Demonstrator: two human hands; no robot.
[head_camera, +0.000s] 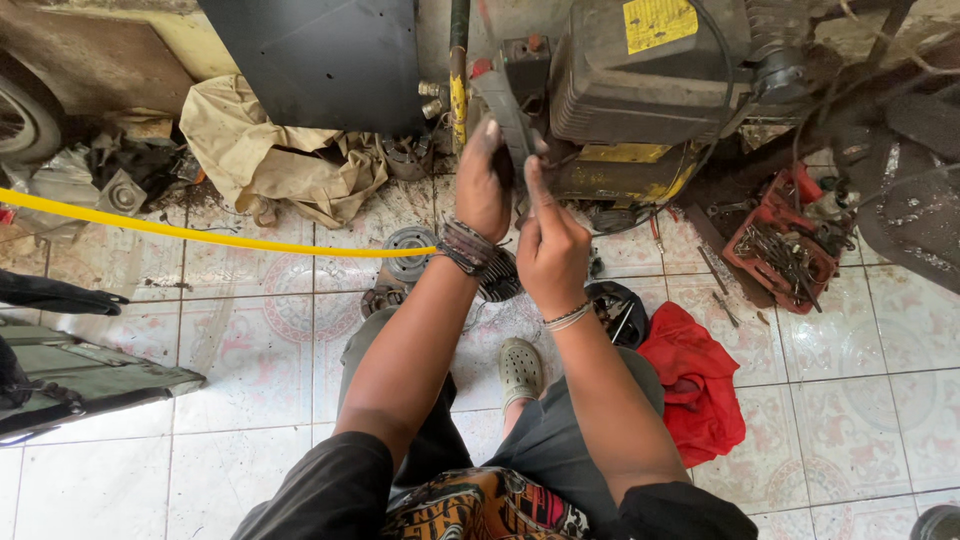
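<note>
Both my hands are raised in front of a dirty engine (640, 90) with a yellow label. My left hand (483, 185), with dark bracelets on the wrist, grips a dark curved part (503, 105) that sticks out from the engine's left side. My right hand (551, 245) is closed beside it, with its index finger stretched up against the same part near the engine's lower edge. A thin bracelet circles that wrist. Whether the right hand holds a small tool is hidden.
A yellow hose (180, 232) crosses the tiled floor from the left. A beige cloth (270, 150) lies by a black panel (320, 60). A red tray of tools (785, 250), a red rag (695, 385), round metal parts (408, 250) and my grey shoe (520, 370) lie below.
</note>
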